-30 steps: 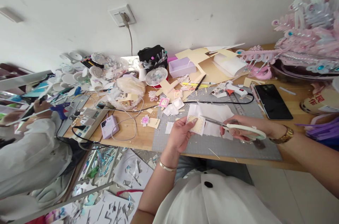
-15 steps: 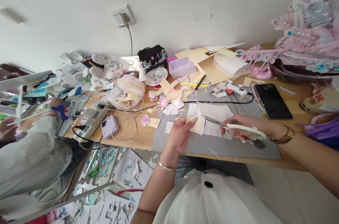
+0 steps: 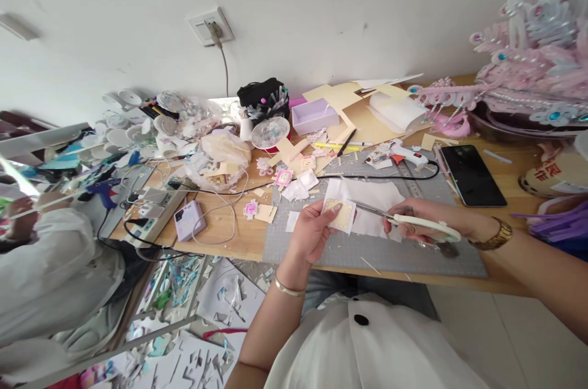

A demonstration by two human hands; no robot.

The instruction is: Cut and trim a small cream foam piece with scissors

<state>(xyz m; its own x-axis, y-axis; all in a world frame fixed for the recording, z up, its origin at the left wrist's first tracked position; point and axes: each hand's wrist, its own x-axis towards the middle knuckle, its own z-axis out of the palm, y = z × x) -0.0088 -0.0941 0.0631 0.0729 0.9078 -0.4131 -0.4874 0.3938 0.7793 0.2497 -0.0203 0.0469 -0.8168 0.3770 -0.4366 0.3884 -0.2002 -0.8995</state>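
My left hand (image 3: 315, 228) pinches a small cream card with a scalloped edge (image 3: 342, 215), which lies on a piece of white paper. The thumb presses on the card's face. My right hand (image 3: 408, 220) is closed round the white handles of a pair of scissors (image 3: 427, 223). Their blades reach left to the paper's upper right edge beside the card; whether they are parted is too fine to tell. A larger white sheet (image 3: 379, 196) lies behind the blades on the grey cutting mat (image 3: 441, 260).
A white glue gun (image 3: 413, 158) and its black cable lie across the mat's far side. A phone (image 3: 473, 174) rests at right, near pink crowns (image 3: 528, 79). A lilac box (image 3: 315, 116) stands at the back. At far left sits a co-worker in white (image 3: 59, 279).
Both hands, the card and the scissors hold nearly the same place. At far left, the co-worker's hands and the white strip have shifted.
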